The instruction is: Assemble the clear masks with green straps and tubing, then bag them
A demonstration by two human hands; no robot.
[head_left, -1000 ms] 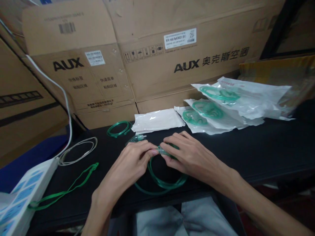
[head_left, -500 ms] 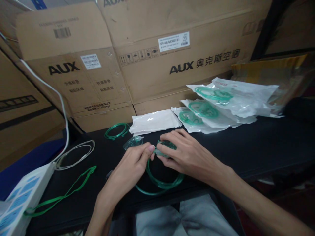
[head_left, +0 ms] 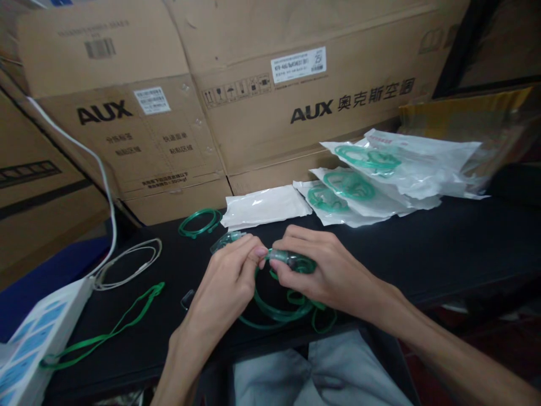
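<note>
In the head view both hands meet over the near middle of a black table (head_left: 443, 248). The left hand (head_left: 230, 279) is curled, its thumb and forefinger pinched on the end of a green tube (head_left: 274, 307), close to a clear connector (head_left: 282, 257). The right hand (head_left: 327, 273) is also curled, thumb and fingers closed around that connector and the gathered loops of tube beside it. The rest of the tube hangs in a loose coil below the hands, lying on the table's near edge, with one small loop spilling out to the right. Just behind the left hand lies a clear mask (head_left: 226, 241), partly hidden by the fingers. Farther left on the table sit a small green coil (head_left: 198, 221), a white cord (head_left: 127, 262) and a green strap (head_left: 105, 332). At the far left near corner is a white and blue box (head_left: 34, 338). Behind the hands lies a flat white pouch (head_left: 266, 206), and to its right a pile of sealed bags (head_left: 380, 180) with green tubing inside. Cardboard cartons (head_left: 253, 101) stand along the far side
</note>
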